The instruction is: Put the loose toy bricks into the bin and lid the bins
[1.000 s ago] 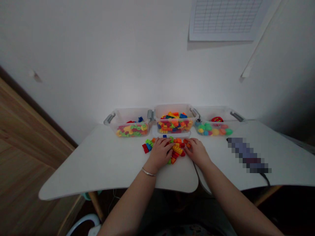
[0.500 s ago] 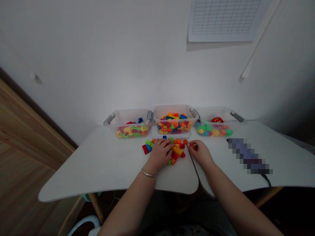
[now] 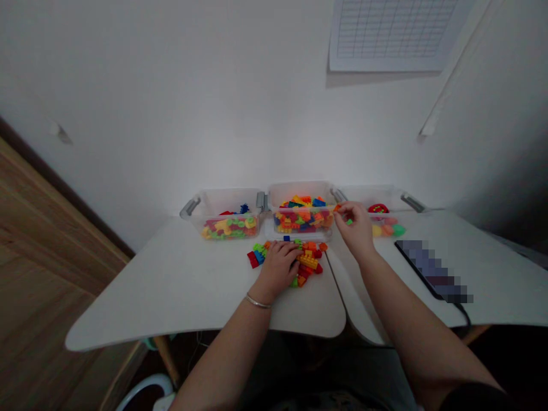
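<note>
A heap of colourful toy building bricks (image 3: 309,261) lies on the white table. Over its left part rests my left hand (image 3: 279,264), fingers spread and touching the bricks. My right hand (image 3: 354,226) is raised at the right front corner of the middle clear bin (image 3: 300,212), which holds many similar bricks. Between its thumb and fingers is a small orange brick (image 3: 337,209), partly hidden by the fingertips. That hand also covers part of the right clear bin (image 3: 377,200).
The left clear bin (image 3: 231,197) contains yellow, green and red plastic pieces. Rounded colourful pieces (image 3: 387,229) fill the right bin. A dark, pixelated phone-like device (image 3: 428,271) with a cable lies to the right. A seam runs between two table tops.
My right hand has moved up and away from beside the heap, carrying the orange brick to the middle bin's corner. My left hand stays on the heap.
</note>
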The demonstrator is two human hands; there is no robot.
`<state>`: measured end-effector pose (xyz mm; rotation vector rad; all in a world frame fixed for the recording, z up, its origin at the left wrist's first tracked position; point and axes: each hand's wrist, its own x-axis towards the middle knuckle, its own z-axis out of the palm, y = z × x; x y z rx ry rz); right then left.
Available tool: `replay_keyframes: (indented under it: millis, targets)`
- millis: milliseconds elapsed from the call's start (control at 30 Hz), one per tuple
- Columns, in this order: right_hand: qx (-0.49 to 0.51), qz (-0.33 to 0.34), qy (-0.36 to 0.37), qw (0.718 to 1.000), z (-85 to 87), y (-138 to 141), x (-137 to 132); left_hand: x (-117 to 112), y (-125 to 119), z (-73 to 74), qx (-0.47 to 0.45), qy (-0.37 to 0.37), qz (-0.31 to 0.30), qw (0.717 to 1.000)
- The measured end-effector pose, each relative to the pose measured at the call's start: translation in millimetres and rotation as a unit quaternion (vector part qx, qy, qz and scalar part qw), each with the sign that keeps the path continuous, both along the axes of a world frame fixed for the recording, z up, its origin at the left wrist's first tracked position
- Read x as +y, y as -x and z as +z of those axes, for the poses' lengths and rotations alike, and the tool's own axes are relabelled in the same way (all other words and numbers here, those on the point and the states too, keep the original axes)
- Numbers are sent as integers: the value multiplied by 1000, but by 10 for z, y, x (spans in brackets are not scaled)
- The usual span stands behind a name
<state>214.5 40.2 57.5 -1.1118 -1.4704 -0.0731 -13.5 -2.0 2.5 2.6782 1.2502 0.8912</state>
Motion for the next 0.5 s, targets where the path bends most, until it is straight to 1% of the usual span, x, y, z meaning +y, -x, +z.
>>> replay_keyframes:
  millis: [67, 167, 267, 333, 500]
  targets:
    - [-2, -5, -18, 1000, 113, 24, 136, 2, -2, 3, 0, 0, 0, 1000]
    - [-15, -32, -20, 999, 170, 36, 354, 9, 0, -1, 0, 0, -1, 1000]
    - [-50, -63, 1, 997, 144, 21, 532, 18, 8, -16, -1, -6, -5, 1000]
    - [-80, -77, 19, 994, 115, 7, 605, 24, 12, -25, 0, -10, -6, 1000]
    - [-141, -119, 73, 980, 40, -6, 624, 33, 11, -35, 1, -11, -2, 1000]
